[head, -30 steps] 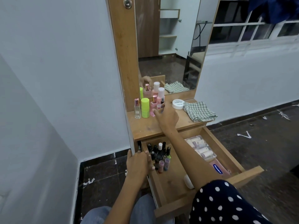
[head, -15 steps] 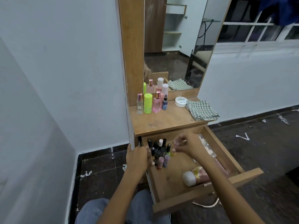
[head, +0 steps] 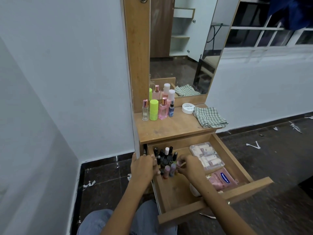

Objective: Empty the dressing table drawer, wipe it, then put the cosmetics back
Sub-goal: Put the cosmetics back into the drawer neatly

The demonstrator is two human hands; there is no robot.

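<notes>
So the right hand [head: 188,165] is down in the open light-wood drawer [head: 216,199], fingers curled in around the small nail polish bottles [head: 166,160] clustered in the drawer's back left corner. It looks like it's pinching one of the pinkish bottles at the front of the bunch, but the fingers cover the contact, so I can't say for sure which one it has, if any. The left hand [head: 144,167] is curled over the drawer's left side wall, touching it right beside that same cluster, probably just steadying things.

Key bit for the next move: the bottles stand upright, long axis vertical, packed tight between the two hands. The right hand is already on them, so lifting straight up seems the way to go without knocking the neighbours over.

Further right in the drawer there's a clear plastic box of pale tubes [head: 205,155] and a pink flat lotion packet [head: 221,179], both untouched. A white cap is mostly hidden under the right forearm.

Up on the wooden counter [head: 169,131] stand a clear glass perfume bottle [head: 145,110], a lime green tube [head: 153,110], a pink bottle [head: 163,109], a small blue spray bottle [head: 171,109], a round white jar [head: 187,108] and a green checked cloth [head: 210,117]. So emptying is only partway done, I'd say.
</notes>
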